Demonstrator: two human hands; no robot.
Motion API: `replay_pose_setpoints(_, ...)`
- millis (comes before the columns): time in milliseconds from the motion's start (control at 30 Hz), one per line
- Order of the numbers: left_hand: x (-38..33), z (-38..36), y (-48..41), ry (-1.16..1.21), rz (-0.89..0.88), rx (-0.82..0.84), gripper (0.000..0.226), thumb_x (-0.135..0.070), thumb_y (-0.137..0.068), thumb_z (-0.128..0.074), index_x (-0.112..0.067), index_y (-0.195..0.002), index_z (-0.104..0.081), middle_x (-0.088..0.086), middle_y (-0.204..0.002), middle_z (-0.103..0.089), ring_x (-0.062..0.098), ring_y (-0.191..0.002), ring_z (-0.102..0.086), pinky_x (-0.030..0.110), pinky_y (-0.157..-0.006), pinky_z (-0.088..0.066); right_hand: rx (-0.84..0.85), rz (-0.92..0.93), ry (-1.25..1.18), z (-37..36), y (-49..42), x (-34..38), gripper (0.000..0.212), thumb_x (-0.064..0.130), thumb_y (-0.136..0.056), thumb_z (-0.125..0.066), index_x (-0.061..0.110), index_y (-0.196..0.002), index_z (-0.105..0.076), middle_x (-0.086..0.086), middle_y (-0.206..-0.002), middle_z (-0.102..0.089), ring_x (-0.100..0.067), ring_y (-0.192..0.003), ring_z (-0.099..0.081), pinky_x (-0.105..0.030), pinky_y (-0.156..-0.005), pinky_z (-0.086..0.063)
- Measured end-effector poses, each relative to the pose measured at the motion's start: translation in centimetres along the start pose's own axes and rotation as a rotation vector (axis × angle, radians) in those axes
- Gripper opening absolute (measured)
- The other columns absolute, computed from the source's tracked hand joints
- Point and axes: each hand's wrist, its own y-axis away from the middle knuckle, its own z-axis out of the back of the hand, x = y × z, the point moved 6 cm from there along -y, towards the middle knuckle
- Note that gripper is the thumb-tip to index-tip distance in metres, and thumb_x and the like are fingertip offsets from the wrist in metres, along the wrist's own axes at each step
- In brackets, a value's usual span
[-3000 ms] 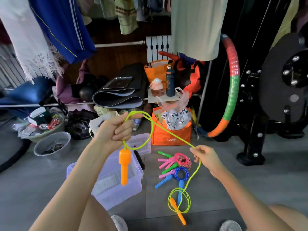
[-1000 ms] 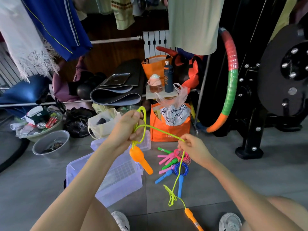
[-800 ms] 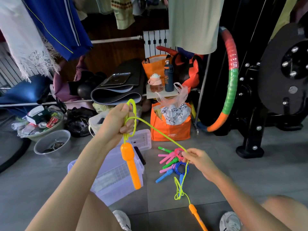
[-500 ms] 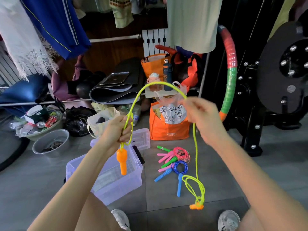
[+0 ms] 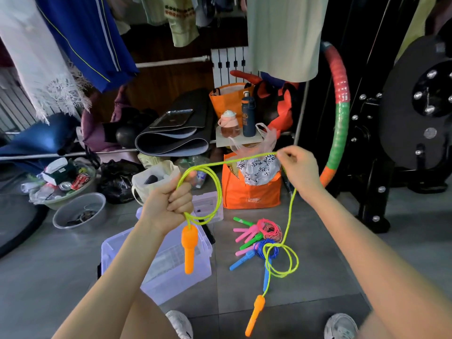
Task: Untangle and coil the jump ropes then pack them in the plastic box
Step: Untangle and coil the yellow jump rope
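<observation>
One yellow-green jump rope [image 5: 244, 160] hung above the plastic box [image 5: 181, 277], its loops gripped in the curled fingers [image 5: 182, 199] of the left hand [image 5: 168, 204], an orange handle [image 5: 188, 250] dangling over the box. Right of the box, the right hand [image 5: 297, 167] pinched the rope's span; its tail looped down past the coiled ropes [image 5: 263, 237] beside the box to a second orange handle [image 5: 255, 314], perhaps touching the floor [image 5: 318, 277].
</observation>
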Motion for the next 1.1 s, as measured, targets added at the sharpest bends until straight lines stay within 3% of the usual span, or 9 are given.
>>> replay_pose_setpoints(133, -0.5, -0.3, 0.1, -0.09, -0.042, -0.037, 0.05, -0.026, -0.104, -0.019, 0.006, -0.129, -0.047, 0.004, -0.064, -0.035, 0.015, -0.054, -0.034, 0.025, -0.053, -0.027, 0.229, -0.134, -0.049, -3.6, 3.2, -2.8, 0.023, 0.01, -0.091, -0.048, 0.023, -0.073, -0.055, 0.005, -0.063, -0.056, -0.012, -0.059, -0.051, -0.036, -0.063, -0.045)
replay_pose_setpoints(300, -1.9, -1.4, -0.7, -0.06, -0.11, -0.046, 0.045, -0.02, -0.103, -0.022, 0.007, -0.131, -0.044, 0.004, -0.068, -0.033, 0.014, -0.059, -0.031, 0.027, -0.058, -0.025, 0.444, 0.006, 0.078, -5.5, 8.0, -2.1, 0.024, 0.018, -0.093, -0.051, 0.024, -0.071, -0.057, 0.01, -0.054, -0.05, 0.001, -0.052, -0.045, -0.023, -0.057, -0.038)
replay_pose_setpoints(400, -1.7, -2.3, -2.1, -0.085, -0.15, -0.086, 0.036, -0.017, -0.1, -0.028, 0.001, -0.103, -0.059, -0.002, -0.06, -0.031, 0.01, -0.052, -0.028, 0.021, -0.05, -0.032, 0.524, 0.081, 0.234, -6.9, 10.5, -1.7, 0.032, 0.02, -0.095, -0.046, 0.021, -0.063, -0.047, 0.005, -0.053, -0.048, 0.0, -0.047, -0.047, -0.03, -0.054, -0.041)
replay_pose_setpoints(467, -1.8, -1.5, -2.3, -0.247, -0.195, -0.33, 0.03, -0.017, -0.099, -0.029, -0.01, -0.081, -0.052, -0.008, -0.05, -0.032, 0.006, -0.041, -0.028, 0.015, -0.038, -0.03, 0.582, 0.144, 0.355, -8.0, 11.8, -1.0, 0.032, 0.024, -0.097, -0.039, 0.018, -0.065, -0.045, -0.001, -0.062, -0.057, -0.012, -0.056, -0.059, -0.03, -0.054, -0.049)
replay_pose_setpoints(567, -1.8, -1.6, -2.3, -0.574, -0.234, -0.476, 0.031, -0.016, -0.102, -0.025, -0.013, -0.077, -0.044, -0.004, -0.055, -0.05, 0.008, -0.043, -0.045, 0.016, -0.039, -0.031, 0.686, 0.238, 0.424, -9.1, 12.9, 0.3, 0.027, 0.025, -0.096, -0.039, 0.011, -0.08, -0.055, -0.011, -0.083, -0.065, -0.029, -0.077, -0.066, -0.038, -0.065, -0.056)
replay_pose_setpoints(667, -1.7, -1.2, -2.0, -0.72, -0.226, -0.539, 0.032, -0.018, -0.103, -0.024, -0.01, -0.079, -0.045, 0.003, -0.062, -0.064, 0.016, -0.055, -0.064, 0.021, -0.047, -0.046, 0.68, 0.618, 0.642, -8.8, 14.0, 3.6, 0.031, 0.021, -0.058, -0.082, 0.018, -0.061, -0.052, 0.0, -0.058, -0.061, -0.016, -0.052, -0.062, -0.016, -0.043, -0.042)
replay_pose_setpoints(767, -1.2, -1.5, -2.0, -0.635, -0.218, -0.481, 0.031, -0.018, -0.102, -0.026, -0.007, -0.08, -0.045, 0.01, -0.068, -0.069, 0.027, -0.064, -0.069, 0.034, -0.059, -0.058, 0.573, 0.754, 0.726, -7.8, 13.5, 5.8, 0.04, 0.02, -0.028, -0.087, 0.02, -0.049, -0.054, 0.004, -0.045, -0.052, -0.014, -0.039, -0.049, -0.015, -0.04, -0.019)
replay_pose_setpoints(967, -0.2, -1.6, -2.0, -0.781, -0.252, -0.488, 0.022, -0.019, -0.103, -0.026, -0.005, -0.093, -0.041, 0.01, -0.072, -0.07, 0.028, -0.064, -0.069, 0.036, -0.059, -0.057, 0.469, 0.993, 0.545, -6.4, 13.2, 9.5, 0.011, 0.013, -0.068, -0.061, 0.016, -0.057, -0.062, 0.001, -0.058, -0.052, -0.02, -0.057, -0.052, -0.02, -0.045, -0.034)
replay_pose_setpoints(1100, 0.6, -1.5, -2.2, -1.059, -0.217, -0.537, 0.023, -0.019, -0.103, -0.028, -0.007, -0.087, -0.039, 0.004, -0.076, -0.063, 0.015, -0.053, -0.06, 0.027, -0.052, -0.05, 0.614, 0.837, 0.304, -6.2, 12.2, 10.1, 0.017, 0.008, -0.085, -0.053, 0.007, -0.085, -0.069, -0.007, -0.072, -0.053, -0.023, -0.071, -0.048, -0.021, -0.063, -0.031)
